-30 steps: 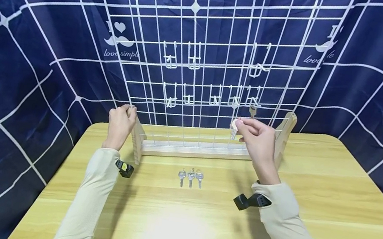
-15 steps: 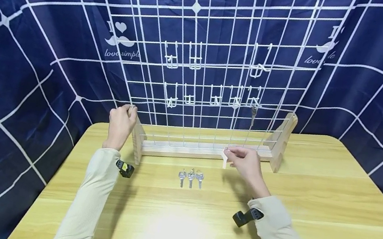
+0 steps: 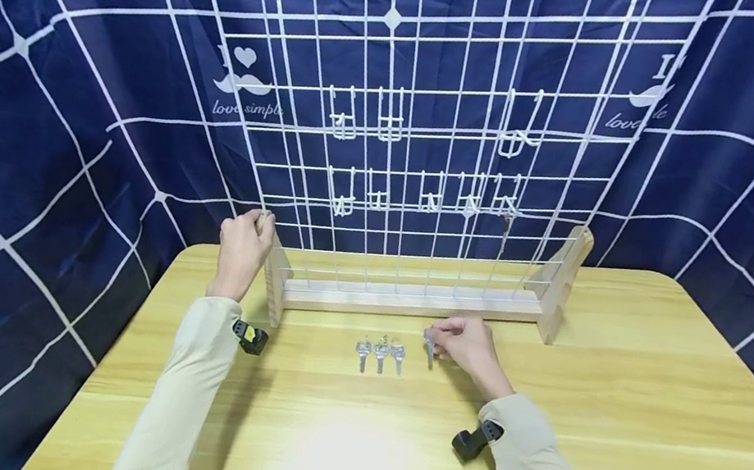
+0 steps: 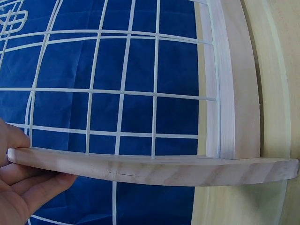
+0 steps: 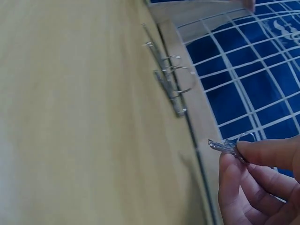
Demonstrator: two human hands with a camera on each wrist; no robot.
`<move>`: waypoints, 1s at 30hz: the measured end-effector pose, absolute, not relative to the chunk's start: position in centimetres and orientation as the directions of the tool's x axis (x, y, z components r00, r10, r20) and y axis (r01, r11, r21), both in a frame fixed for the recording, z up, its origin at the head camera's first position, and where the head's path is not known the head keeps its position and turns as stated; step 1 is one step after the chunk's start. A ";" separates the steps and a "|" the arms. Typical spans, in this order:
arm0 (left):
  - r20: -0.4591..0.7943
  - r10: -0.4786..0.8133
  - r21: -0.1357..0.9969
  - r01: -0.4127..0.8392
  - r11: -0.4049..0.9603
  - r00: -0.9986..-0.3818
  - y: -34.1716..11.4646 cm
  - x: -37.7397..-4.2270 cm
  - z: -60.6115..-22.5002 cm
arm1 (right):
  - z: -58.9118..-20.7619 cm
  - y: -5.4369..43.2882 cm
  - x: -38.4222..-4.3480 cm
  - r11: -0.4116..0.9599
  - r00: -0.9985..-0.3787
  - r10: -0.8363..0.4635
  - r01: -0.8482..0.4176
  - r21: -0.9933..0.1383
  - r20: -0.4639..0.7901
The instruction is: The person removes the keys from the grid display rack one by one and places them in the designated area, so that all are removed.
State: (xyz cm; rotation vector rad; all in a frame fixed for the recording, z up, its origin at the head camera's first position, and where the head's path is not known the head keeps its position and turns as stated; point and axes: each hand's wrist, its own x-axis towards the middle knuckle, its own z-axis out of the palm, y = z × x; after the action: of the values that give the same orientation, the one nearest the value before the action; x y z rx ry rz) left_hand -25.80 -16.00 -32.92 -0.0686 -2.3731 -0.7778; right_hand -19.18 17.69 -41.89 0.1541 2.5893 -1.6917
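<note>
My left hand (image 3: 243, 250) grips the top of the wooden side support (image 4: 117, 169) of a white wire grid rack (image 3: 422, 143), thumb on one face and fingers on the other. Over the table, just in front of the rack's base, my right hand (image 3: 467, 344) pinches a silver key (image 5: 225, 146) by its head, with a small ring at it. To its left, several silver keys (image 3: 380, 354) lie side by side on the table, blades toward me. Another key (image 3: 505, 231) hangs from the rightmost lower hook.
White hooks (image 3: 389, 125) hang in two rows on the grid. The rack's wooden base bar (image 3: 411, 301) runs along the back of the wooden table (image 3: 315, 424). A dark blue curtain (image 3: 101, 139) surrounds the back and sides.
My right hand has come down from in front of the grid toward the table, carrying the key. The left hand keeps its grip on the side support.
</note>
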 end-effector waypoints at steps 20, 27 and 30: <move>0.597 -0.143 0.516 0.241 0.822 -0.790 -16.1 -25.9 -33.1 | -42.4 15.8 -19.5 0.584 -0.986 -0.014 0.126 -0.802 -0.165; 0.592 -0.143 0.524 0.243 0.816 -0.793 -16.1 -26.0 -33.1 | -42.4 15.4 -19.7 0.598 -0.990 -0.024 0.098 -0.796 -0.140; 0.593 -0.142 0.525 0.246 0.815 -0.793 -16.1 -26.0 -33.2 | -42.4 15.3 -19.9 0.600 -0.988 -0.020 0.110 -0.792 -0.153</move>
State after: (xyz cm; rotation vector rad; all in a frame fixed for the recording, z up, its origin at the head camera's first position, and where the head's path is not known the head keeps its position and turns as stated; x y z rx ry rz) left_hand -26.04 -16.07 -33.15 -0.0763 -2.3567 -0.7956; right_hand -19.85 15.29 -42.36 0.0763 2.6779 -1.3407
